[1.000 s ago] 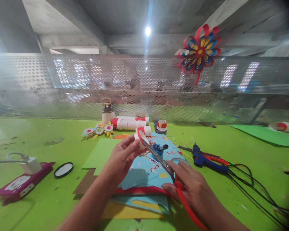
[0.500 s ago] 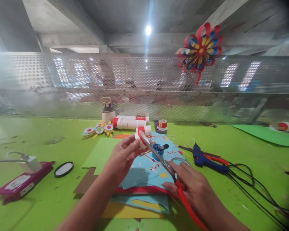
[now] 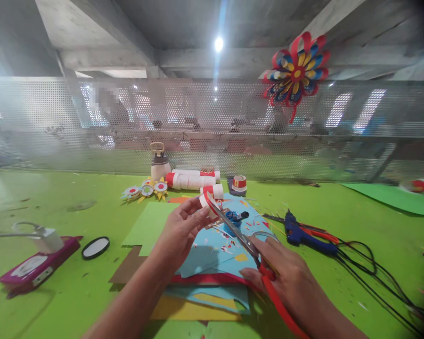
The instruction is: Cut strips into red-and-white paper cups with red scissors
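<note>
In the left grip (image 3: 183, 221), closed between thumb and fingers, a small curved piece of white paper cup with a red band (image 3: 204, 202) is held, raised above the middle of a green-topped bench (image 3: 70, 301). In the right grip (image 3: 281, 266), wrapped around the handles, a long pair of steel scissors with red handles (image 3: 239, 235) is held, the blades slanted up to the edge of the piece; whether they are fully met cannot be told.

The piece is judged to be very light and thin-walled — springy, perhaps a little slick, and easily creased. It is best pinched gently by the side away from the blades, so that its curve is not crushed. The scissors are likely rigid and heavier, best controlled by the handles.

Beneath, a pale blue paper sheet (image 3: 201, 263) is strewn with red, white and yellow paper scraps (image 3: 240, 257). Farther out, stacked red-and-white paper cups (image 3: 194, 181) are laid sideways — and to the right, a dark blue glue gun (image 3: 298, 236) is set down.
</note>
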Demonstrator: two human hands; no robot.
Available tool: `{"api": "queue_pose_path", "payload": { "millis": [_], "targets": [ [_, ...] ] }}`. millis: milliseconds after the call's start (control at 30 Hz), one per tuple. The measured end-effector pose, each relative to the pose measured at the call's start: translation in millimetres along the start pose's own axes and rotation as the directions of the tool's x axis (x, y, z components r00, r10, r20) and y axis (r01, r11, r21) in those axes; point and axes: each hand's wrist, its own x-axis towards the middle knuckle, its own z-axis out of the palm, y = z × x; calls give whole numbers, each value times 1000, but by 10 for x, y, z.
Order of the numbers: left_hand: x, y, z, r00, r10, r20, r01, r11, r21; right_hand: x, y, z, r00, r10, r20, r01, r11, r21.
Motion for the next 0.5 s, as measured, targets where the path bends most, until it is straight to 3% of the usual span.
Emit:
{"api": "queue_pose_path", "payload": {
  "millis": [267,500],
  "targets": [
    [-2,-6,29,999,-5,-42,4,1000,-22,-9,-9,-3,999,-18,-29,17,999,-34],
    [2,-24,53,997,-23,-80,19,999,-43,-26,-31,29,999,44,-1,-44,999,-2]
  ]
}}
